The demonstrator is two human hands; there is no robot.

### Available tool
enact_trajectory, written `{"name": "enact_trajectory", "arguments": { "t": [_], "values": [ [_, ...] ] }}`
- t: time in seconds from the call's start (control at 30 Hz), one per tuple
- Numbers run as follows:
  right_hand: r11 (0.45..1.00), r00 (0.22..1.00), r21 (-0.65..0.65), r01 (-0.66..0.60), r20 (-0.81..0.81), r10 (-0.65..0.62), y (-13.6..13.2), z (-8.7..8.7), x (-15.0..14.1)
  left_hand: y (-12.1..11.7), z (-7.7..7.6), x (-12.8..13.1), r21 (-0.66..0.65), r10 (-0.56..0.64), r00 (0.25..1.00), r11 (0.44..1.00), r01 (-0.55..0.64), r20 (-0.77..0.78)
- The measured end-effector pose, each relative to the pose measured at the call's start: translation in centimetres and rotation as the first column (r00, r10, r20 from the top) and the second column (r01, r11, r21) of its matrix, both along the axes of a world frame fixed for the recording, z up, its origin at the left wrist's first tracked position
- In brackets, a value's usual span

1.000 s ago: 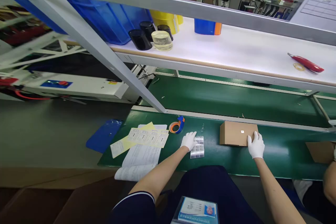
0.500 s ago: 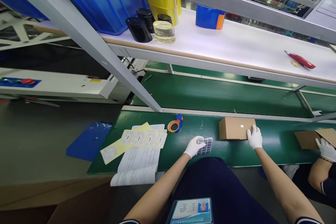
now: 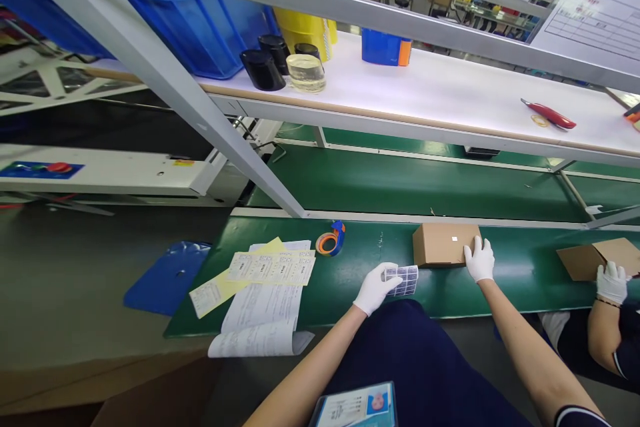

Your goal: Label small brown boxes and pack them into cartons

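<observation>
My left hand [image 3: 375, 289], in a white glove, pinches a small sheet of labels [image 3: 407, 282] by its left edge. The sheet has a grid of greyish rectangles divided by white lines and is just above the green bench near its front edge. To its right, a closed brown cardboard box [image 3: 440, 245] sits on the bench with a small white sticker on its face. My right hand [image 3: 480, 260], also gloved, rests against the right end of the box with its fingers stretched out and apart.
Printed papers [image 3: 270, 300] and yellow label strips [image 3: 273, 268] lie at left beside a tape dispenser [image 3: 331, 240]. A co-worker's gloved hand [image 3: 612, 282] touches an open carton [image 3: 597, 259] at right. The shelf [image 3: 450, 90] above carries bins and a red-handled tool [image 3: 550, 115].
My left hand has moved right with the label sheet, closer to the box. My right hand stays at the box's right end. The camera view has shifted slightly.
</observation>
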State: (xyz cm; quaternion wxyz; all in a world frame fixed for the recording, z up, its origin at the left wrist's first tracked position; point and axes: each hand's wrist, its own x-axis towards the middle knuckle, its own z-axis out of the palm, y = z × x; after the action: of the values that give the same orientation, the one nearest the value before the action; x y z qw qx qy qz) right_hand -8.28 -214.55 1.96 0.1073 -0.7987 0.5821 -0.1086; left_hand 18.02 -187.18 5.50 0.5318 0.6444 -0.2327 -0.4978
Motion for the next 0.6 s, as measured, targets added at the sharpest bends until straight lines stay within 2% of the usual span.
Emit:
{"name": "enact_trajectory", "arguments": {
  "t": [0.07,0.1,0.17,0.23,0.3,0.37,0.4,0.47,0.6],
  "values": [
    [0.997,0.982,-0.064,-0.049,0.177,0.060,2.7,1.4,1.3,0.2,1.0,-0.3,-0.007,0.012,1.000,1.000,-0.012,-0.014],
    [0.996,0.951,-0.039,-0.079,0.297,0.087,4.6,2.1,2.1,0.3,1.4,-0.4,-0.014,0.020,1.000,1.000,-0.020,-0.020],
    [0.973,0.839,0.161,-0.167,0.542,0.054,8.9,3.5,3.8,0.5,2.2,-0.6,-0.026,0.032,0.999,0.999,-0.033,-0.014],
    [0.868,0.726,0.389,-0.307,0.685,-0.050,13.1,4.9,5.5,0.8,2.8,-0.8,-0.025,0.036,0.999,0.999,-0.035,0.007],
    [0.746,0.647,0.513,-0.425,0.748,-0.145,16.1,6.1,6.9,1.1,3.5,-0.9,-0.008,0.015,1.000,1.000,-0.014,0.026],
    [0.672,0.600,0.556,-0.489,0.774,-0.203,17.5,7.1,7.7,1.3,4.1,-1.1,0.004,-0.021,0.999,1.000,0.021,0.031],
    [0.655,0.590,0.566,-0.501,0.777,-0.219,17.7,7.6,7.9,1.3,4.5,-1.2,-0.001,-0.043,0.999,0.999,0.043,0.033],
    [0.655,0.594,0.574,-0.492,0.771,-0.229,17.6,8.5,7.9,1.4,5.3,-1.4,-0.020,-0.077,0.996,0.997,0.078,0.041],
    [0.697,0.614,0.558,-0.451,0.761,-0.211,17.2,10.0,7.7,1.5,6.7,-1.5,-0.028,-0.087,0.995,0.996,0.089,0.043]
  ]
}}
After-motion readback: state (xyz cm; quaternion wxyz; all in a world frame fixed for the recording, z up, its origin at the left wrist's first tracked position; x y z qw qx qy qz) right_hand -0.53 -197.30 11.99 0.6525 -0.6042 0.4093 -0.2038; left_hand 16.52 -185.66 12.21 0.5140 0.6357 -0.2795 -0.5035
